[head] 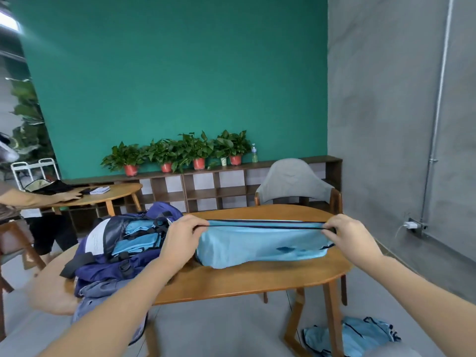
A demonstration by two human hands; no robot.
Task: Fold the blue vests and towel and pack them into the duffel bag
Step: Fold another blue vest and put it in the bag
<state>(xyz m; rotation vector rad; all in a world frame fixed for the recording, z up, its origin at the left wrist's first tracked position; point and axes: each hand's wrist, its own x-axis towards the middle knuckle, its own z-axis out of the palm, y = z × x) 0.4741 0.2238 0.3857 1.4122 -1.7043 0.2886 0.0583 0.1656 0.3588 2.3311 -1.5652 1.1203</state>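
The blue vest [260,243] is stretched out over the right half of the worktop [247,282], with its bottom part resting on the wood. The left hand [180,238] pinches one end of its top edge and the right hand [350,235] pinches the other end, so both grips are closed on the cloth. The vest looks light, thin and floppy. I think it will sag if one end is let go, so the dark-trimmed edge is a good place to hold.

The duffel bag [108,258] lies open at the left edge of the worktop, with folded blue cloth already inside. Its straps and flap lie close to the left hand and could get in the way. More blue cloth [353,336] lies on the floor by the table leg.
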